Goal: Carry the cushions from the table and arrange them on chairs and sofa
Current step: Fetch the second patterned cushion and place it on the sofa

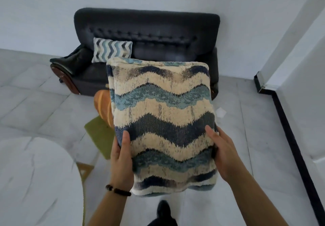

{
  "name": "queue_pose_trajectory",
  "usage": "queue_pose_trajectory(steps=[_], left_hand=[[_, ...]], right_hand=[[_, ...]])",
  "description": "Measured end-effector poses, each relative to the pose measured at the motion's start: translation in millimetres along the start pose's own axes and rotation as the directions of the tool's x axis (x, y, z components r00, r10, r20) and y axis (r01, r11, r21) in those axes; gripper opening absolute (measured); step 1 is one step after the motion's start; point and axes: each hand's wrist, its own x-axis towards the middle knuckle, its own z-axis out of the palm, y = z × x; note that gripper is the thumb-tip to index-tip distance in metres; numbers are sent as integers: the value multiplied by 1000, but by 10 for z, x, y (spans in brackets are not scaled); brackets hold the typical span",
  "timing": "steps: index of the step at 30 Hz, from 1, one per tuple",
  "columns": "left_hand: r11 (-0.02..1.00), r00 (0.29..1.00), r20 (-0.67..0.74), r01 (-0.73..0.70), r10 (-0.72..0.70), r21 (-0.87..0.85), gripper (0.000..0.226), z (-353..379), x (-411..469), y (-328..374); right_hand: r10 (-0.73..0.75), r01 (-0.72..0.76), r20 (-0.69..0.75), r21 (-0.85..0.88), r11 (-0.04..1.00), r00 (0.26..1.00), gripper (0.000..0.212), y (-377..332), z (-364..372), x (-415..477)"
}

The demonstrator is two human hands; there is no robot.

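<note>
Both hands, left [121, 162] and right [223, 157], are clamping the cushion [162, 120] by its sides, so you're best keeping it level approaching the sofa [147, 32].

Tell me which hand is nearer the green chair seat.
Left. The left hand grips the cushion beside the green chair seat; the right hand grips its opposite edge, with the cushion between.
</note>
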Motion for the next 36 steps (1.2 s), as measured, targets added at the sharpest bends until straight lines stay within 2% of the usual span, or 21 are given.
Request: queue_pose_trajectory(steps=[4,6,8,12,14,20,24,28,31,33,36], left_hand=[[999,998,60,-19,17,37,56,571,1105,226],[999,995,96,-31,27,40,41,812,1630,225],[996,995,89,-46,40,74,35,1066,2157,124],[994,999,49,-24,19,105,46,1611,3189,-160],[994,998,52,-24,19,104,45,1943,3707,-205],[995,998,-21,-62,64,78,46,2693,5082,51],[991,990,-81,-114,119,64,53,2949,5785,239],[992,987,-109,-113,118,57,52,3101,6569,187],[994,993,-91,-61,69,92,51,3153,7222,54],[992,998,-60,-20,27,121,52,3157,7711,-68],[978,999,-9,52,-51,202,59,3098,8510,-265]], right_hand=[[-19,21,-49,57,998,999,51,-424,77,989],[0,8,-75,99,995,997,54,-487,52,1497],[23,-12,-94,117,993,995,54,-493,19,2049],[46,-33,-116,109,994,992,35,-491,-79,3225],[37,-29,-101,79,996,994,27,-586,-126,3867],[-6,6,13,-17,1000,1000,43,-1243,10,5614],[-15,16,46,-21,1000,999,75,-1502,233,6502],[-18,23,77,-58,998,997,55,-1511,413,7272],[2,7,84,-106,994,996,55,-1445,553,7797],[33,-28,48,-112,993,998,60,-1368,675,8165],[58,-66,-62,-136,988,996,55,-1209,893,8797]])
